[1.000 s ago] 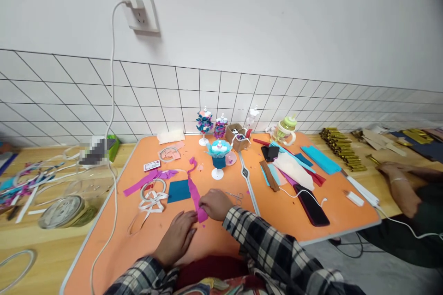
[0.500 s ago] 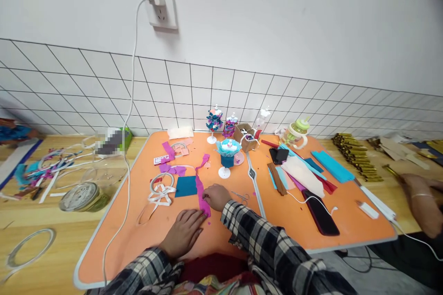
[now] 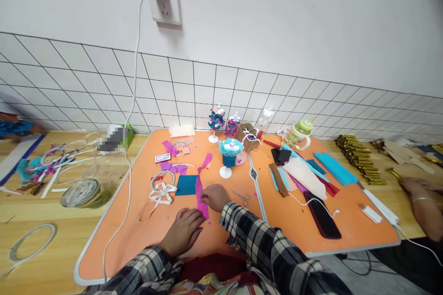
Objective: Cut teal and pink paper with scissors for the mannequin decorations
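A magenta crepe-paper strip (image 3: 199, 189) runs lengthwise along the orange table, narrow and twisted toward its far end. My left hand (image 3: 183, 229) lies flat, its fingertips pressing the strip's near end. With fingers curled, my right hand (image 3: 215, 197) pinches the strip's right edge about midway along. Left of the strip lies a flat dark-blue paper square (image 3: 186, 185). Small scissors (image 3: 242, 197) rest to the right of my right hand. Beyond them stands a little white dress form wearing a blue paper skirt (image 3: 229, 158).
White ribbon (image 3: 162, 193) lies in loops at the left. A white cable (image 3: 130, 184) crosses the table's left side. At the right are a phone (image 3: 323, 215), folded blue paper (image 3: 335, 168) and a green-lidded bottle (image 3: 299, 133). Another person's hand (image 3: 413, 189) is at far right.
The view has shifted slightly. Both hands stay on the magenta strip, with only a very small movement of the right fingers along its edge.
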`<state>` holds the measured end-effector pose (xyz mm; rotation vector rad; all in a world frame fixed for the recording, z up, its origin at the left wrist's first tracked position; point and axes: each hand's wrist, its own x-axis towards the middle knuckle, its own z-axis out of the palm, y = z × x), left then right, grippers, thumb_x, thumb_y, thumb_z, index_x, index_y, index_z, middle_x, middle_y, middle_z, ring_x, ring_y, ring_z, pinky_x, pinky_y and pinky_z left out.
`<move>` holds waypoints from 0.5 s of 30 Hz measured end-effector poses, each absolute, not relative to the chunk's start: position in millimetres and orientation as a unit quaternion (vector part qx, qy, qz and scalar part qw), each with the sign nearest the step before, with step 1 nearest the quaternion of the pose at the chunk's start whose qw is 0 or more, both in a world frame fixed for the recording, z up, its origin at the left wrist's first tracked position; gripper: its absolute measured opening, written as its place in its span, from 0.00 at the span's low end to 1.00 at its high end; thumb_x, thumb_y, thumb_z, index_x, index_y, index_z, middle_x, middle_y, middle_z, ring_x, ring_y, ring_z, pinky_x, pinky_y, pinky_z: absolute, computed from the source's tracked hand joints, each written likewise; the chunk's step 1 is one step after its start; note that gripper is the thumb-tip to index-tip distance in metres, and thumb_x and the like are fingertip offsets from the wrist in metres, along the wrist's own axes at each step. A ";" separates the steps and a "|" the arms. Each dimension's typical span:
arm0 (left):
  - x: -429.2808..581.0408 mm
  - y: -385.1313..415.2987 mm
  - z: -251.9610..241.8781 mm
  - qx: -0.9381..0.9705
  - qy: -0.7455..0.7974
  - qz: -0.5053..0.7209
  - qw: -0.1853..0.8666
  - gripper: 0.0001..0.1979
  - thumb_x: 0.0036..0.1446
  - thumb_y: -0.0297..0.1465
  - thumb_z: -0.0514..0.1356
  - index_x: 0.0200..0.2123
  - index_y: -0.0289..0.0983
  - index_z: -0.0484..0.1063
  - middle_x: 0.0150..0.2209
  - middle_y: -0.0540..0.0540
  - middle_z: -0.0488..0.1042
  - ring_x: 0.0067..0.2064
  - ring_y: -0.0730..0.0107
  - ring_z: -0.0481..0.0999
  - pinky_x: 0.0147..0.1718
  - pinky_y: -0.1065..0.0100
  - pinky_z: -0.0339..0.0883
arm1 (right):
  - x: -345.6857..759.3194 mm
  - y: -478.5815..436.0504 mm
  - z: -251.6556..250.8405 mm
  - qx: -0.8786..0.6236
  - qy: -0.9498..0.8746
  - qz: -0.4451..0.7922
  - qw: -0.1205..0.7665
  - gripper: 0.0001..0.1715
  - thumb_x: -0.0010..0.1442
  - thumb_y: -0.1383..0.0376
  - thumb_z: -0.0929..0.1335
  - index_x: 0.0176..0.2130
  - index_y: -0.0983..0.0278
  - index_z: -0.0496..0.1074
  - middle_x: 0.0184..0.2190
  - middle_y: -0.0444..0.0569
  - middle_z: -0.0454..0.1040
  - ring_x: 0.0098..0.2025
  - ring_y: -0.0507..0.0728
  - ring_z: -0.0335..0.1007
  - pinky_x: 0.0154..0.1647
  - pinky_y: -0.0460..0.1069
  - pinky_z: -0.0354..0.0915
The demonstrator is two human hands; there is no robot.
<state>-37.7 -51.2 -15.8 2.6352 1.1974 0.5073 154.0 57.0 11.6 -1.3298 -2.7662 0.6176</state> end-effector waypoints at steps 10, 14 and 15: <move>-39.1 -49.3 -14.0 0.884 0.404 0.202 0.119 0.10 0.68 0.32 0.57 0.47 0.43 0.78 0.45 0.45 0.84 0.48 0.56 0.78 0.51 0.53 0.62 | 148.0 56.0 1.5 -0.436 -0.880 0.182 0.051 0.19 0.69 0.58 0.68 0.56 0.65 0.71 0.54 0.55 0.72 0.51 0.61 0.73 0.51 0.60 0.72; -40.3 -44.2 -12.7 0.874 0.416 0.215 0.132 0.13 0.69 0.30 0.55 0.43 0.44 0.80 0.39 0.47 0.85 0.42 0.59 0.80 0.52 0.52 0.64 | 166.2 48.8 0.0 -0.436 -0.880 0.172 0.083 0.19 0.69 0.58 0.68 0.56 0.65 0.71 0.55 0.55 0.72 0.53 0.61 0.72 0.53 0.61 0.71; -39.8 -43.0 -12.5 0.870 0.422 0.218 0.136 0.13 0.69 0.30 0.55 0.42 0.43 0.80 0.38 0.46 0.85 0.41 0.59 0.80 0.53 0.52 0.65 | 171.8 45.4 -0.8 -0.428 -0.883 0.172 0.086 0.18 0.69 0.59 0.68 0.55 0.65 0.71 0.55 0.54 0.72 0.53 0.61 0.72 0.54 0.61 0.71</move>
